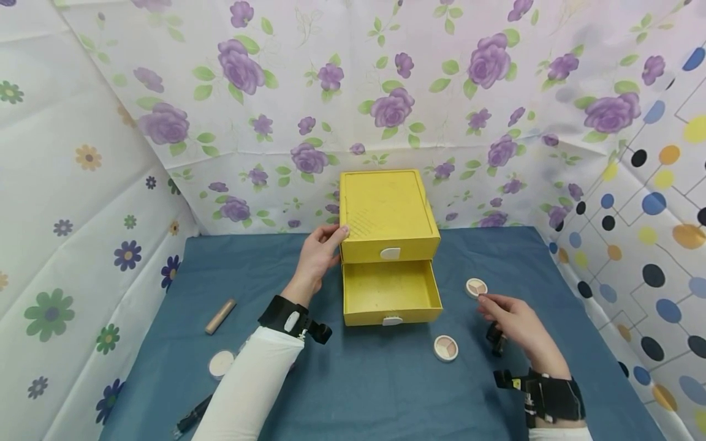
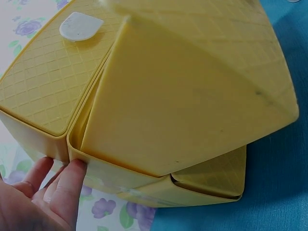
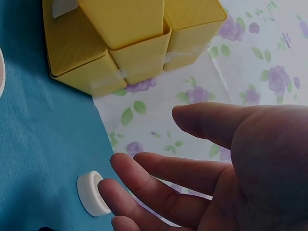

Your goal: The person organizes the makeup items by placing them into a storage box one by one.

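A yellow stacked drawer box (image 1: 388,205) stands at the back middle, its middle drawer (image 1: 390,288) pulled out with a bare inside. My left hand (image 1: 317,260) rests against the box's left side, thumb at the top edge; in the left wrist view its fingertips (image 2: 74,168) touch the side wall near the seam between two units. My right hand (image 1: 518,324) hovers at the right with fingers relaxed and parted, holding nothing. Close by its fingertips lies a round three-shade makeup palette (image 1: 474,285), seen edge-on as a white disc (image 3: 90,193) in the right wrist view.
A second round palette (image 1: 445,348) lies in front of the box's right corner. Beneath the right hand is a small black item (image 1: 496,340). On the left lie a tan tube (image 1: 220,316), a pale round compact (image 1: 221,364) and a dark stick (image 1: 193,416). Patterned cloth walls (image 1: 309,122) surround the blue table.
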The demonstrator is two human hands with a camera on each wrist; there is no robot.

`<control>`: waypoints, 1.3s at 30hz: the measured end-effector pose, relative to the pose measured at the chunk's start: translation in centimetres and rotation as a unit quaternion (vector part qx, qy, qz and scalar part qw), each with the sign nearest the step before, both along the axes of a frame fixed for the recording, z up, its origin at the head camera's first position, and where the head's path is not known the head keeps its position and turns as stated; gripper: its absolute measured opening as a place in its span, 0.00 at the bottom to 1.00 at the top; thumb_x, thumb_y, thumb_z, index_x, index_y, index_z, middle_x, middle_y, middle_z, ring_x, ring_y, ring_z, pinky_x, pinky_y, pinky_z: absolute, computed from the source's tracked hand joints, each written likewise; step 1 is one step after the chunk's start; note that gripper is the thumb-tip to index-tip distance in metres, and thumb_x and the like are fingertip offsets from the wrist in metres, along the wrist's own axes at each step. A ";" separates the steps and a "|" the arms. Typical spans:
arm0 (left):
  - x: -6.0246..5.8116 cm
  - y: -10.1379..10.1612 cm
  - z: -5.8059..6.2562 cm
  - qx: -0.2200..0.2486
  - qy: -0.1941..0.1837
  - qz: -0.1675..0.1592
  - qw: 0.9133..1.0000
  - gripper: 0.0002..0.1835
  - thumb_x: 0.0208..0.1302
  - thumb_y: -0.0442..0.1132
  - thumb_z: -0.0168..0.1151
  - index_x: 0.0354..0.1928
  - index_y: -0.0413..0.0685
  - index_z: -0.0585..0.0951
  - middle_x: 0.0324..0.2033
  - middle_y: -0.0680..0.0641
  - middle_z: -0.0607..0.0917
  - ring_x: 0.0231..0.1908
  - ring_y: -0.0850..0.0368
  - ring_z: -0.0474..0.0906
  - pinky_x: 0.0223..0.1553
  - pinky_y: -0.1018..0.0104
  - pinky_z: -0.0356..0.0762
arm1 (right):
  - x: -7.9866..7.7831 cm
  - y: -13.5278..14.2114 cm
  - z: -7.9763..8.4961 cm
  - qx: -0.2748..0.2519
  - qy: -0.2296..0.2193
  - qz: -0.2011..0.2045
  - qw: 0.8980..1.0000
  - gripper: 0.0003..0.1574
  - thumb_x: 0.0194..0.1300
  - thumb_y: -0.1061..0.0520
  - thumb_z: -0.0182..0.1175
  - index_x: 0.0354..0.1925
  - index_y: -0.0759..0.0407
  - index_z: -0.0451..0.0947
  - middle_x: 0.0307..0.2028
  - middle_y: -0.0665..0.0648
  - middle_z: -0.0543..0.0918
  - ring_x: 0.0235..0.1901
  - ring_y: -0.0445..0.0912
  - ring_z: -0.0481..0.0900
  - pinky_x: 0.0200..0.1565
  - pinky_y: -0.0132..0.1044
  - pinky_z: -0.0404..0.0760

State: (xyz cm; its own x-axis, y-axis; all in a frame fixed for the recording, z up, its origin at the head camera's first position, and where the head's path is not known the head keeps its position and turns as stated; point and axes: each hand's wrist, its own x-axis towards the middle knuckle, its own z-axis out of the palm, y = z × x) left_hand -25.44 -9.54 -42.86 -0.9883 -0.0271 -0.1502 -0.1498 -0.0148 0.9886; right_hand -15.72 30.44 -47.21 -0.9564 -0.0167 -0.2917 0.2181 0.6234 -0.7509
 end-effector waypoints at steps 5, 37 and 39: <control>0.0 0.1 0.0 0.000 -0.001 -0.001 1.000 0.36 0.52 0.69 0.69 0.57 0.56 0.77 0.60 0.53 0.76 0.57 0.58 0.73 0.57 0.50 0.77 | 0.0 0.4 -0.1 0.006 0.008 0.000 1.000 0.48 0.73 0.27 0.44 0.70 0.63 0.65 0.57 0.67 0.79 0.52 0.56 0.78 0.44 0.50 0.83; 0.1 0.0 0.3 0.001 -0.003 0.001 1.000 0.36 0.52 0.69 0.69 0.57 0.56 0.77 0.61 0.53 0.76 0.57 0.58 0.72 0.58 0.50 0.77 | -5.2 1.7 1.1 0.197 0.008 0.109 0.974 0.35 0.74 0.50 0.55 0.71 0.65 0.63 0.60 0.78 0.71 0.53 0.66 0.75 0.46 0.60 0.80; 0.1 0.0 0.2 0.001 -0.003 0.000 1.000 0.36 0.52 0.69 0.69 0.57 0.56 0.77 0.61 0.53 0.76 0.57 0.58 0.72 0.58 0.50 0.77 | -5.5 1.7 0.8 0.202 0.005 0.111 0.973 0.36 0.74 0.48 0.55 0.71 0.65 0.63 0.60 0.78 0.71 0.55 0.67 0.73 0.48 0.62 0.79</control>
